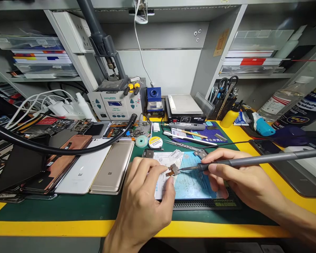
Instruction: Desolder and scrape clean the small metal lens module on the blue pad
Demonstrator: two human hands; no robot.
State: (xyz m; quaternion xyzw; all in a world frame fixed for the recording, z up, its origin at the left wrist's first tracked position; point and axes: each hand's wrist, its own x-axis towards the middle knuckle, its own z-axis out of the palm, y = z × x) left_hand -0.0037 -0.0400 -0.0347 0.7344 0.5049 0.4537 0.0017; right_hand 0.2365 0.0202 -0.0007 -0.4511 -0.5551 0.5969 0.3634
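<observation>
A small metal part with an orange flex cable (175,169) lies over a blue-and-white printed booklet (196,181). My left hand (146,196) comes in from the front, its index finger and thumb closed on the edges of the flex cable. My right hand (239,174) grips a soldering iron (252,161) like a pen. The iron's thin tip points left and meets the right side of the metal part, or lies very close to it. Behind my right fingertips sits a small dark module (200,153). Another dark module (148,153) is beyond my left hand.
Phones, including a gold one (112,168) and a white one (80,168), lie at the left. A black hose (68,151) arches over them. Tweezers (180,144), a rework station (118,105) and a yellow bottle (230,115) stand or lie farther back. Underneath is a green mat (68,209).
</observation>
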